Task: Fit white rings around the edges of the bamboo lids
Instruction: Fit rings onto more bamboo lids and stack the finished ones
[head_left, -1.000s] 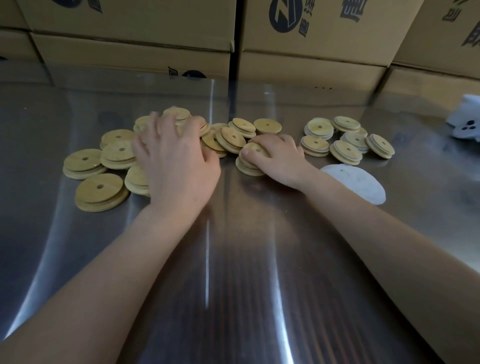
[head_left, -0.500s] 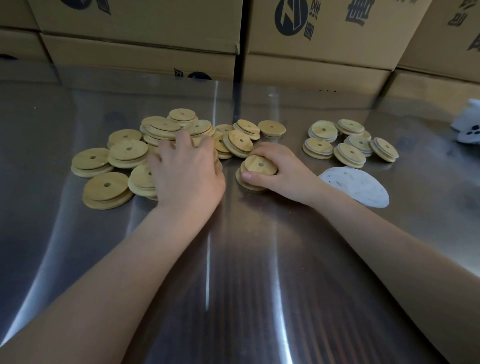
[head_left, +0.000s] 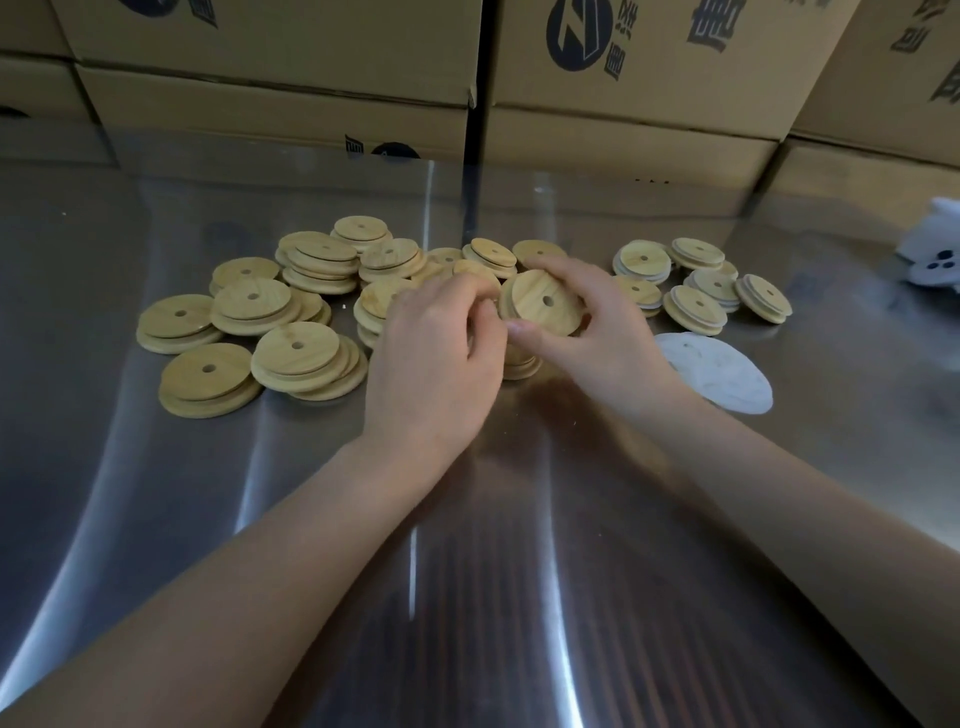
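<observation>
Steel bench (head_left: 156, 519), reflective, backed along its far edge by stacked cardboard boxes (head_left: 285, 62) with dark printing. Held lid (head_left: 540, 306): a round bamboo disc with a small centre hole, raised just above the bench near the middle of the far side and tilted so that its face shows. Right hand (head_left: 608, 338): grips this lid, thumb under the near rim, fingers curved over the far and right rim. Left hand (head_left: 431, 358): fingers curled, tips bunched against the lid's left rim; whether they pinch the lid itself or something thin at its edge cannot be told. Bare lids (head_left: 291, 322): a loose heap of overlapping discs spread from behind the hands toward the far left of the bench, several stacked two or three deep. Ringed lids (head_left: 701, 291): a smaller cluster on the far right, each with a pale band around its edge. White rings (head_left: 717, 371): a flat pale pile just right of the right wrist. White object (head_left: 935, 254): at the right edge, partly cut off, with dark spots.
</observation>
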